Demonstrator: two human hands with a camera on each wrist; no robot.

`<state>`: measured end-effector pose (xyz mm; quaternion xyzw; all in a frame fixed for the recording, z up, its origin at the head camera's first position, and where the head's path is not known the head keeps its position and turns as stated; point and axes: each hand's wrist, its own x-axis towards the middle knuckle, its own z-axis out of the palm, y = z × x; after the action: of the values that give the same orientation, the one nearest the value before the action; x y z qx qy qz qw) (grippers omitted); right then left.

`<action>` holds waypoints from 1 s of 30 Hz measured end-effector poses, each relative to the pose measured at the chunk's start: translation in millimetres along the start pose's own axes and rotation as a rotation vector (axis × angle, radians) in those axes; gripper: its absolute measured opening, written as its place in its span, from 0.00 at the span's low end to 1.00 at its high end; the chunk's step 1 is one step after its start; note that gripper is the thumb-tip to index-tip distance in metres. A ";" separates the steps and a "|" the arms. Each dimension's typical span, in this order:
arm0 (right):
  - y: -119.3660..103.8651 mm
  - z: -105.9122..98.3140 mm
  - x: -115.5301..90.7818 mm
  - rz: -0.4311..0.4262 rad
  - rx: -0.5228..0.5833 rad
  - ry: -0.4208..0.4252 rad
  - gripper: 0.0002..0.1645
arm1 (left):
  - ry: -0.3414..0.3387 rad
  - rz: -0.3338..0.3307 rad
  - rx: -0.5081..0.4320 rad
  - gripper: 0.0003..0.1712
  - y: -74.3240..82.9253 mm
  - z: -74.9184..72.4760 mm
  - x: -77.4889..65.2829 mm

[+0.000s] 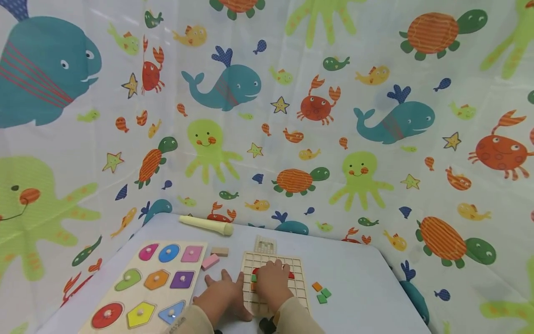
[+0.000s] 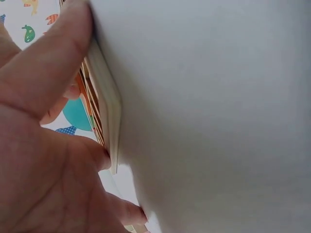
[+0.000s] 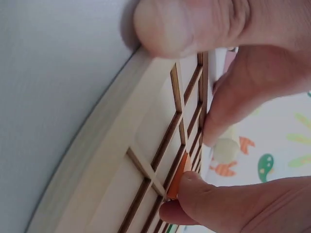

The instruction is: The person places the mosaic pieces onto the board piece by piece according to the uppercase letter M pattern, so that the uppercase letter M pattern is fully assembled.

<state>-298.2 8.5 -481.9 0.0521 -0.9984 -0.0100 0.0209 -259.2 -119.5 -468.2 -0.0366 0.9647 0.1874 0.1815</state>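
Left hand (image 1: 223, 295), fingers spread, touched near-left corner of grid board (image 1: 298, 291), presumably to steady it. Right hand (image 1: 273, 284) pinched orange tile (image 3: 177, 178) at board's surface; fingers hid whether it sat fully in cell. Green tiles (image 1: 321, 299) lay right of board, likely for easy reach.

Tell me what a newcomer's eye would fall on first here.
Probably the curtain, its bright sea creatures filling the background behind the white table. Next, the bold, knobbed shapes on the puzzle board at the table's left. Then, near its front, the left hand against the edge of a grid board, and the right hand pinching an orange tile there.
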 end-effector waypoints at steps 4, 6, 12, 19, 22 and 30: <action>1.0 0.9 5.0 -0.013 0.011 0.004 0.13 | -0.007 -0.007 0.001 0.69 1.3 -5.3 -0.7; 1.1 1.2 6.4 -0.016 0.009 0.010 0.13 | -0.009 -0.008 0.003 0.69 2.2 -6.0 -0.8; 4.1 6.0 6.1 -0.003 0.034 -0.003 0.13 | -0.005 0.004 0.025 0.70 3.5 -3.1 -0.3; 19.3 6.4 -3.6 0.026 0.193 0.015 0.13 | -0.005 0.000 0.026 0.70 1.7 -0.6 2.7; 25.7 0.7 -9.8 0.036 0.263 0.026 0.13 | -0.008 -0.005 0.018 0.70 1.1 -1.8 2.6; 40.6 2.0 -23.2 0.023 0.380 0.030 0.08 | -0.008 0.003 0.013 0.69 1.3 -3.9 -1.4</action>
<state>-279.5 51.3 -483.9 0.0439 -0.9824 0.1797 0.0256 -259.3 -119.7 -463.9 -0.0335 0.9652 0.1816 0.1851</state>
